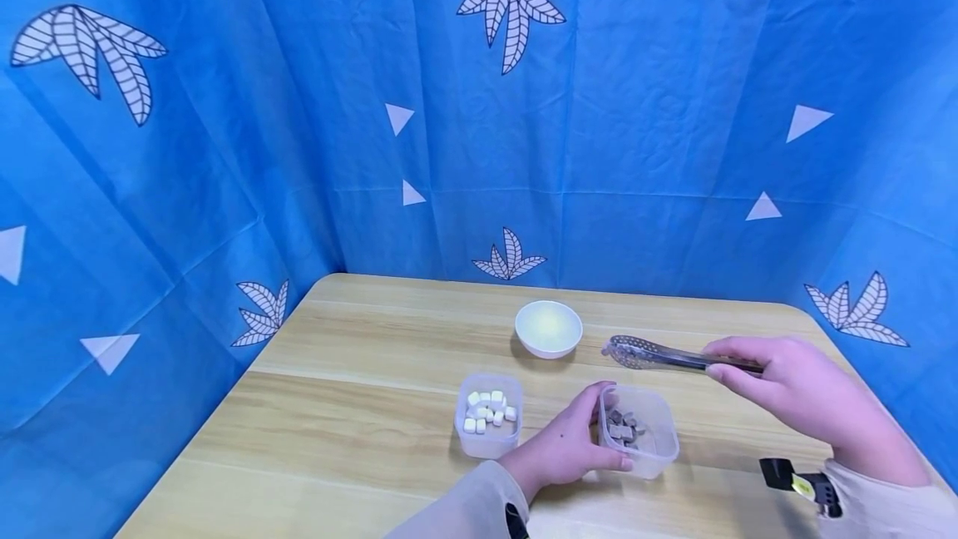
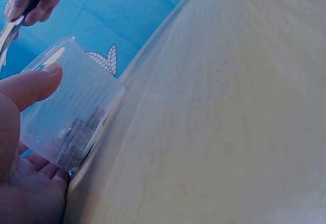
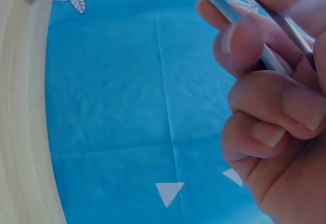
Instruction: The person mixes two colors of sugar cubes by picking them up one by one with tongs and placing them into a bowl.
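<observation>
My right hand (image 1: pixel 786 381) grips metal tongs (image 1: pixel 677 358) near their handle end, with the perforated heads pointing left, above the table. A small greyish bit shows at the tips of the tongs; I cannot tell what it is. In the right wrist view, the fingers (image 3: pixel 277 102) curl round the two metal arms. My left hand (image 1: pixel 561 447) holds a clear plastic container (image 1: pixel 659 431) from its left side, thumb along the near wall. Inside lie several brownish chunks (image 1: pixel 623 429), also visible through the wall in the left wrist view.
A second clear container (image 1: pixel 488 444) with several white cubes (image 1: pixel 490 407) stands left of my left hand. Farther back sits a white bowl (image 1: pixel 549 329), left of the tongs' heads. Blue patterned cloth (image 1: pixel 636 148) hangs behind and beside the wooden table (image 1: pixel 337 406).
</observation>
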A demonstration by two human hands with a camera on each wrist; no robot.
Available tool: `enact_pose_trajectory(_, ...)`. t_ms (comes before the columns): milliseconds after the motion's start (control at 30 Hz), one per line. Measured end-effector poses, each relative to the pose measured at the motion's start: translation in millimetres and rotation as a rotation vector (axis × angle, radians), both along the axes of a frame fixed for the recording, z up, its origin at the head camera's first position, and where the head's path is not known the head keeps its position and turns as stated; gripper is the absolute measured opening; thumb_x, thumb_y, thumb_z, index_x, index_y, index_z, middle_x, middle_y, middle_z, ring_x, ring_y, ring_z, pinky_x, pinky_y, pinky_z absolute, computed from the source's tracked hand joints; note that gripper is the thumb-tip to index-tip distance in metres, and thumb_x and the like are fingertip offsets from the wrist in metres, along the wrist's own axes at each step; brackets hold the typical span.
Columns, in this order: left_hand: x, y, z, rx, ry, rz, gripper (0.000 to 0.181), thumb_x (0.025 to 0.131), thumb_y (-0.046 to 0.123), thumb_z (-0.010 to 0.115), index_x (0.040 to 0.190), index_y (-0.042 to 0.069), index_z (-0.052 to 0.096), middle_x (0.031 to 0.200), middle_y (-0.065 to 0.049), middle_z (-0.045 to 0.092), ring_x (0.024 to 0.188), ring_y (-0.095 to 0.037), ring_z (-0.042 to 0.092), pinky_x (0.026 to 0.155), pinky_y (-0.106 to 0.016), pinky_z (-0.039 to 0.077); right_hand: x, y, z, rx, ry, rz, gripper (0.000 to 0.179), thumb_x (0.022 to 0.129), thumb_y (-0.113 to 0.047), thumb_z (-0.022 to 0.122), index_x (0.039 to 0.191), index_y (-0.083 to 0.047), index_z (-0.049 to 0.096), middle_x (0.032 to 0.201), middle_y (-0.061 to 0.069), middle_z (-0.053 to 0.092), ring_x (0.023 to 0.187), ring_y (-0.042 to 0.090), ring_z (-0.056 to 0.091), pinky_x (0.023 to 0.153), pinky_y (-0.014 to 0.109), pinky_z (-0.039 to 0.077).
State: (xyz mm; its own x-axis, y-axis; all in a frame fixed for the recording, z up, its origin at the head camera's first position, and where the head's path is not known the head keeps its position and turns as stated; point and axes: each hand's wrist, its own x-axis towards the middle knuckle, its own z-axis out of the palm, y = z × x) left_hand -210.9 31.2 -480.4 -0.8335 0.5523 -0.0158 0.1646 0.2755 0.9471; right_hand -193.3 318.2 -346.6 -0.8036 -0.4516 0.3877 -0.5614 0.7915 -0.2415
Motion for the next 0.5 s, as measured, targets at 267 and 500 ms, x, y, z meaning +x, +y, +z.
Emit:
enact_pose_trajectory(267, -0.5, 5.4, -1.9, 0.007, 0.016, -0.015, 0.099, 0.075, 0.029, 0.089, 0.156, 0.027, 0.032, 0.149, 0.014, 0.044, 0.135, -0.009, 0.044, 0.117, -0.038, 0.030, -7.6, -9, -8.6, -0.041, 0.095, -0.059, 0.019, 0.092, -0.023, 0.075, 0.110, -0.019, 0.076, 0.101, -0.004, 0.075, 0.079, 0.001, 0.063, 0.067, 0.035, 0.056)
enact_pose_trajectory(500, -1.1, 1.6, -5.1, 0.006, 0.003, -0.003, 0.099, 0.075, 0.030, 0.089, 0.155, 0.027, 0.032, 0.149, 0.014, 0.044, 0.135, -0.010, 0.044, 0.118, -0.043, 0.028, -29.1, -24, -22.8, -0.075, 0.054, -0.091, 0.024, 0.097, -0.027, 0.069, 0.116, -0.013, 0.074, 0.105, 0.002, 0.075, 0.078, 0.009, 0.065, 0.071, 0.043, 0.056)
